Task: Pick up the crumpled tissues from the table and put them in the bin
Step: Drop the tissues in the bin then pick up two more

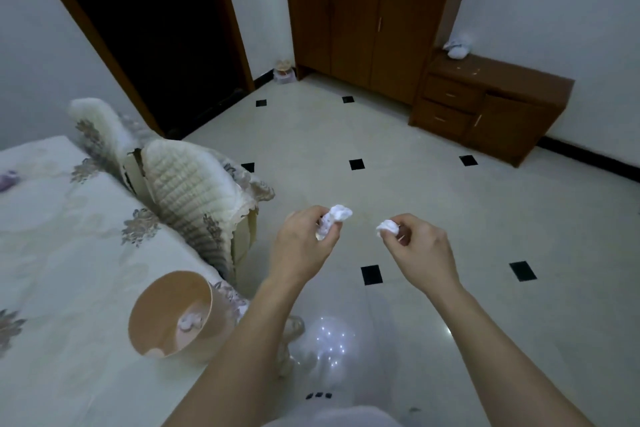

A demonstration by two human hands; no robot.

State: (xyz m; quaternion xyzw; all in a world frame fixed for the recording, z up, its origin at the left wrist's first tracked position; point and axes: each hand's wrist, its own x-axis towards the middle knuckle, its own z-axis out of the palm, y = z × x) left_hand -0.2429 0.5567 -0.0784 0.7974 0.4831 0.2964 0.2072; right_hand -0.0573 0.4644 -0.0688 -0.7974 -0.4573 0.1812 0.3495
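Crumpled tissue (188, 322) lies at the bottom of the bin (166, 298), a round peach tub at the near edge of the tabletop (69, 253), its mouth tipped toward where I stand; the tabletop wears a pale cloth with greyish flowers. Just beyond the bin, a chair (190, 191) in a quilted cream cover leans in against the tabletop; further beyond the bin a doorway (156, 28) stands dark.

To the right of the bin and clear of it, the left hand (301, 246) is raised over the floor (415, 184), fingers and thumb curled and pinching a second tissue (337, 215); the white wad pokes out above the fingertips. Further right of the bin the right hand (422, 250) is held at much the same height, its fingers curled and nipping a third tissue (388, 227), a smaller wad that sticks out toward the other hand. The two hands are apart, with a gap of bare floor between the wads; neither tissue touches the bin or the tabletop.

The floor is pale glossy tile with small black squares. Far beyond the bin and to its right a tall wooden cabinet (363, 10) stands against the wall; farthest right of the bin is a low drawer unit (485, 107) with a white bundle (456, 47) on top, too small to make out.
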